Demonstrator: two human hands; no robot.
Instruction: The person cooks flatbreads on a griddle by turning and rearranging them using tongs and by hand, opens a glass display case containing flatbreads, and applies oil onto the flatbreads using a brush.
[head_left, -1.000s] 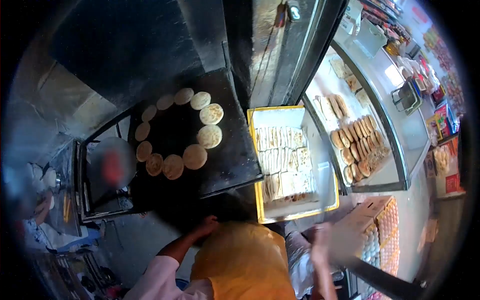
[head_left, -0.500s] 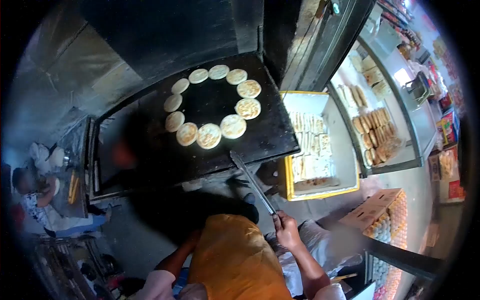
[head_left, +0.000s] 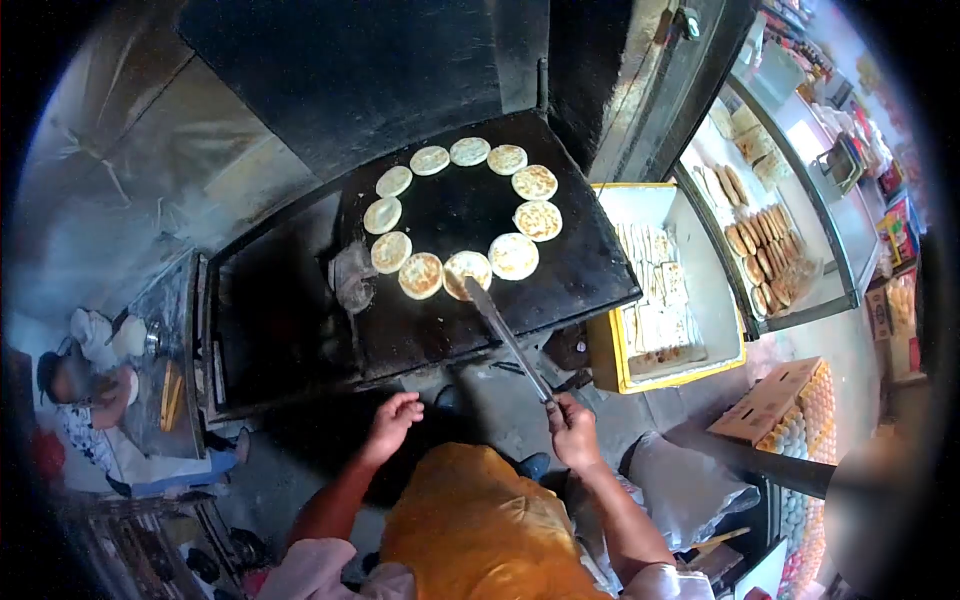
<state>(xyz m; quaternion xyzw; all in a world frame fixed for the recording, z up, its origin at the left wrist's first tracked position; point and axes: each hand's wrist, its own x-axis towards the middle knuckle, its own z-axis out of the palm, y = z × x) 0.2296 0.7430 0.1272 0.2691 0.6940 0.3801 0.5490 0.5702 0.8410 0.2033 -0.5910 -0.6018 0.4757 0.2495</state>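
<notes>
Gripping metal tongs (head_left: 517, 350), the right hand (head_left: 573, 432) is now bringing their tip over a flatbread (head_left: 462, 266) on the ring's near side, atop the griddle (head_left: 590, 275); earlier the tip was stopping short of it. Contact: cannot tell. Bread now coming within working reach. Left hand (head_left: 394, 420) now showing beyond the apron (head_left: 480, 510), fingers loosely curled, holding nothing.

No text, label, brand, number or sign is sharp or large enough to read.
</notes>
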